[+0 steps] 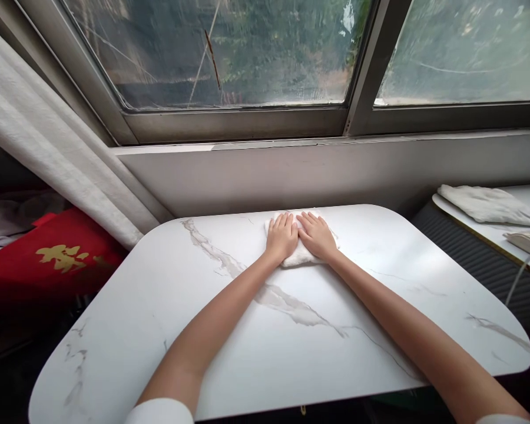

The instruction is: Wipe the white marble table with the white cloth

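Observation:
A white cloth [301, 257] lies folded on the white marble-patterned table [229, 353], close to its far edge. Flat on the cloth's left part rests my left hand [282, 237], fingers stretched out and pointing away from me. My right hand [317, 237] presses on the right part of the same cloth, its fingers also extended. The two hands are side by side, nearly touching at the thumbs. Both arms reach straight forward across the tabletop. Much of the cloth is hidden under my palms.
Behind the table stand a low wall [265, 176] and a sliding window [229, 59]. A pale curtain [66, 141] hangs at the left, above a red bag [22, 277] with gold lettering. On the right, another white cloth [486, 204] lies on a side surface, near a white cable [519, 274].

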A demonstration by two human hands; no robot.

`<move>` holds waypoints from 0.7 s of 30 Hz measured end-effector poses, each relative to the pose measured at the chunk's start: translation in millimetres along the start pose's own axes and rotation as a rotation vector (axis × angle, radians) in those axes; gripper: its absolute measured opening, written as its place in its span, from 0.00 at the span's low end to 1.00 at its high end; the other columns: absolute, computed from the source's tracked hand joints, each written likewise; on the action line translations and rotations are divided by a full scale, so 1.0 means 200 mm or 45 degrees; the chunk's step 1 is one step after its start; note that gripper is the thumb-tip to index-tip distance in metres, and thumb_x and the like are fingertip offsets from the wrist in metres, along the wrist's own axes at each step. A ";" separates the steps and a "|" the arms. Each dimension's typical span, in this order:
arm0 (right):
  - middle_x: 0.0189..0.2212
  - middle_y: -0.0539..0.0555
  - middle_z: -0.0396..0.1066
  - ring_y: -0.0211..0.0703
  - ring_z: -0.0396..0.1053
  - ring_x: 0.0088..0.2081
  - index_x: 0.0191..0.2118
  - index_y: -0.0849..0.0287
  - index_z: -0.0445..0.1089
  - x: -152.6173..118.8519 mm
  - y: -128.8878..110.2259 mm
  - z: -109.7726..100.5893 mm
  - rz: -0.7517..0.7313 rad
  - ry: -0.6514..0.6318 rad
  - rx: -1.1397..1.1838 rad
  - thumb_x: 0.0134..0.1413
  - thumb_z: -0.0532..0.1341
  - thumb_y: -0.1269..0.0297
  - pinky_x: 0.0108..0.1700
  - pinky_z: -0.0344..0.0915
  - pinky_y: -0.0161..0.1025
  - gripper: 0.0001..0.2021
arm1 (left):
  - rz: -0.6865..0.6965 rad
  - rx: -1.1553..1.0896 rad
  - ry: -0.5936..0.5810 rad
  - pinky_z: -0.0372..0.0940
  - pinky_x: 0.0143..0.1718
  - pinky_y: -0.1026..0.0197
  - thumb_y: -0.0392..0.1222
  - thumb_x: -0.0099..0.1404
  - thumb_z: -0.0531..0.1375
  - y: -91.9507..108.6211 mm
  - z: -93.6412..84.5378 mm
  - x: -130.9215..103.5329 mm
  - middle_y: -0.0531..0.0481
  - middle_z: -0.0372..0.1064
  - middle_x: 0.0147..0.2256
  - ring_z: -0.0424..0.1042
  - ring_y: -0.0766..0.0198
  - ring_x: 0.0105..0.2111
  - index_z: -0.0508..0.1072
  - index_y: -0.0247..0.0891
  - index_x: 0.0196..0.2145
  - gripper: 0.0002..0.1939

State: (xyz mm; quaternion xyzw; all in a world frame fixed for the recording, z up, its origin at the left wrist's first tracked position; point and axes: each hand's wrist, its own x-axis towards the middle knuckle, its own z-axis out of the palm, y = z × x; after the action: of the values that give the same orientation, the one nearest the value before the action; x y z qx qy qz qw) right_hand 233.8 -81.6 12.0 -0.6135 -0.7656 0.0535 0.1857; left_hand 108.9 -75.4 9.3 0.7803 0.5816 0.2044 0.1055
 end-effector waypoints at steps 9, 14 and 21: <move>0.66 0.46 0.42 0.45 0.33 0.67 0.63 0.46 0.55 -0.68 -0.05 -0.18 0.097 -0.347 0.735 0.56 0.49 0.61 0.64 0.41 0.56 0.27 | 0.191 0.015 -0.153 0.36 0.65 0.49 0.43 0.71 0.40 0.10 -0.11 -0.63 0.43 0.44 0.65 0.40 0.58 0.65 0.50 0.33 0.64 0.26; 0.67 0.45 0.36 0.46 0.28 0.67 0.64 0.45 0.52 -1.00 -0.15 -0.21 0.025 -0.413 0.692 0.54 0.49 0.64 0.63 0.37 0.60 0.30 | 0.332 -0.005 -0.269 0.38 0.65 0.46 0.45 0.72 0.39 0.13 -0.19 -0.91 0.45 0.38 0.66 0.35 0.56 0.66 0.44 0.36 0.66 0.27; 0.67 0.47 0.26 0.43 0.18 0.66 0.66 0.49 0.47 -0.90 -0.42 -0.24 0.048 -0.757 0.888 0.46 0.52 0.69 0.64 0.28 0.57 0.37 | 0.169 0.000 -0.304 0.44 0.63 0.46 0.45 0.72 0.40 -0.10 -0.31 -0.99 0.48 0.41 0.66 0.41 0.57 0.65 0.43 0.40 0.66 0.27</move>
State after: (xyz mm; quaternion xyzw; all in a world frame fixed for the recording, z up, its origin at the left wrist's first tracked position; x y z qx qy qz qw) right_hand 204.8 -280.8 42.8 -0.4864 -0.7106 0.4850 0.1523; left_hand 16.9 -261.8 18.4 0.8359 0.5120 0.1167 0.1600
